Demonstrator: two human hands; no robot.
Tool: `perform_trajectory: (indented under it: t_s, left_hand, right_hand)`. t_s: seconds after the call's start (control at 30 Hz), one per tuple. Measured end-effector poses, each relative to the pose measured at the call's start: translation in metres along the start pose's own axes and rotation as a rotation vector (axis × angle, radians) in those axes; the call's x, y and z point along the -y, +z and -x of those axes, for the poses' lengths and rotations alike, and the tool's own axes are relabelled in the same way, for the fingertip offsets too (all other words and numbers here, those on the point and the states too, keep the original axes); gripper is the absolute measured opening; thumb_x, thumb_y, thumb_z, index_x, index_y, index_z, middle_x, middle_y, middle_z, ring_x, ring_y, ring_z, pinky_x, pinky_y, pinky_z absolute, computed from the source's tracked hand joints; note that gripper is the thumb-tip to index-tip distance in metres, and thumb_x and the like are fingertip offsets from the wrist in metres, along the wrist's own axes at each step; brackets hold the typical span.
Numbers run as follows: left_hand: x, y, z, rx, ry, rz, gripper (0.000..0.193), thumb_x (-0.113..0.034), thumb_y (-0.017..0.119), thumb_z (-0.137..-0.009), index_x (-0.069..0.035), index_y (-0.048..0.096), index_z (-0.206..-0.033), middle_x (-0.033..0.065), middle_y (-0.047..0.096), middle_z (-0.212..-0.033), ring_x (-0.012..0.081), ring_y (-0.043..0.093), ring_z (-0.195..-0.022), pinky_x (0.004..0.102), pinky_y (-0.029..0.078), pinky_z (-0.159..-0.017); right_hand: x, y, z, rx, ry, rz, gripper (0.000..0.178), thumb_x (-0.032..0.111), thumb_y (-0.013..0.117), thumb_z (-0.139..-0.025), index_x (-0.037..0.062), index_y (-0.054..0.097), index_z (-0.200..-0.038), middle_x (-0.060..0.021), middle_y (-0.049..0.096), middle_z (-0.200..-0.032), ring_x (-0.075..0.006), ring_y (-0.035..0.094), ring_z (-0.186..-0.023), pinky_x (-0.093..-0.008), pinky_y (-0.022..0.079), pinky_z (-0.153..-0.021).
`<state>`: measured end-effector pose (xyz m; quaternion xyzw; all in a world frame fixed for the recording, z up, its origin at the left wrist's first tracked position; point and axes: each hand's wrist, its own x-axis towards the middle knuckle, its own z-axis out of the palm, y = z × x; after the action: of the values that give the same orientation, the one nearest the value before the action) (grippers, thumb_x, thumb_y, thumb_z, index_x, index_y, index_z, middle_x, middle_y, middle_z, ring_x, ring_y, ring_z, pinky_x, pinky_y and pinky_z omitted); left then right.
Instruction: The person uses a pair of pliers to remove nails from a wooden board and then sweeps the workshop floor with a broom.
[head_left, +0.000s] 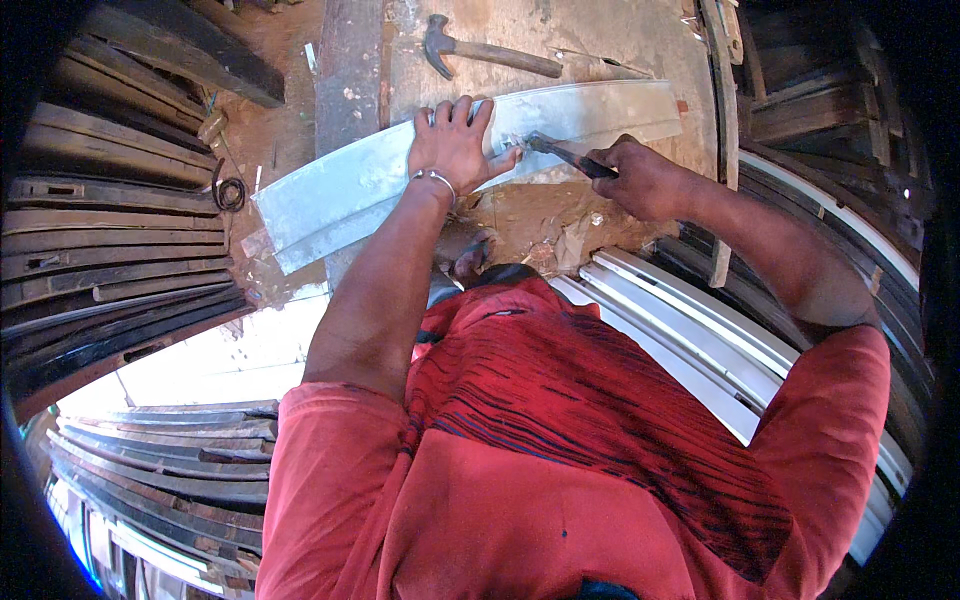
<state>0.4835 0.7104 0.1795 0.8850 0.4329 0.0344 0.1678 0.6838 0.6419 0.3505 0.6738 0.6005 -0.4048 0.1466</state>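
The person wears a red T-shirt (480,520) with plain, loose short sleeves (335,440) that are red too and stop above the elbows. A big slanting patch (600,400) on the front is red as well, but it is full of thin, wiggly dark lines, a bit like tiger stripes, and one tiny dark spot (563,534) sits on the plain red part beside it. A thin, shiny silver bangle (434,174) goes around the wrist of the left hand (450,145).
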Motion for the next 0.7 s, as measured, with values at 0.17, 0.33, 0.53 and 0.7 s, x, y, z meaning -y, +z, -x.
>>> perform_trajectory:
  t_s: [0.17,0.33,0.53,0.7]
  left_hand:
    - [0.003,0.002,0.001,0.002,0.013,0.026,0.084,-0.071,0.05,-0.081,-0.018,0.039,-0.145,0.0098,0.043,-0.142,0.0295,0.041,-0.128,0.0506,0.028,-0.105]
    - [0.005,0.001,0.0,0.002,0.023,0.012,0.083,-0.071,0.047,-0.082,-0.017,0.039,-0.145,0.0096,0.044,-0.141,0.0295,0.042,-0.128,0.0519,0.028,-0.104]
    - [0.006,-0.001,0.0,-0.007,0.018,0.038,0.079,-0.07,0.045,-0.084,-0.017,0.042,-0.143,0.0089,0.046,-0.139,0.029,0.043,-0.127,0.0512,0.029,-0.103]
    - [0.01,0.012,0.0,-0.098,0.023,0.035,0.078,-0.07,0.045,-0.084,-0.016,0.045,-0.14,0.0086,0.049,-0.135,0.0281,0.046,-0.122,0.0496,0.03,-0.102]
  right_hand:
    - [-0.005,0.019,-0.014,0.003,-0.014,0.127,0.027,0.016,0.056,-0.086,-0.0031,0.061,-0.105,-0.0279,0.065,-0.083,-0.0425,0.065,-0.079,-0.0477,0.051,-0.075]
    - [-0.025,0.022,-0.004,-0.043,-0.051,0.063,0.034,0.018,0.055,-0.09,0.0021,0.056,-0.12,-0.0262,0.065,-0.093,-0.043,0.065,-0.087,-0.0481,0.051,-0.079]
    - [-0.063,0.041,0.0,-0.182,-0.184,0.043,0.037,0.02,0.056,-0.092,0.0035,0.055,-0.125,-0.0251,0.066,-0.092,-0.0403,0.066,-0.084,-0.0478,0.052,-0.075]
    - [0.01,-0.003,-0.01,0.178,0.265,-0.127,0.035,0.022,0.058,-0.093,-0.001,0.058,-0.119,-0.0244,0.066,-0.094,-0.0351,0.066,-0.082,-0.0449,0.052,-0.077]
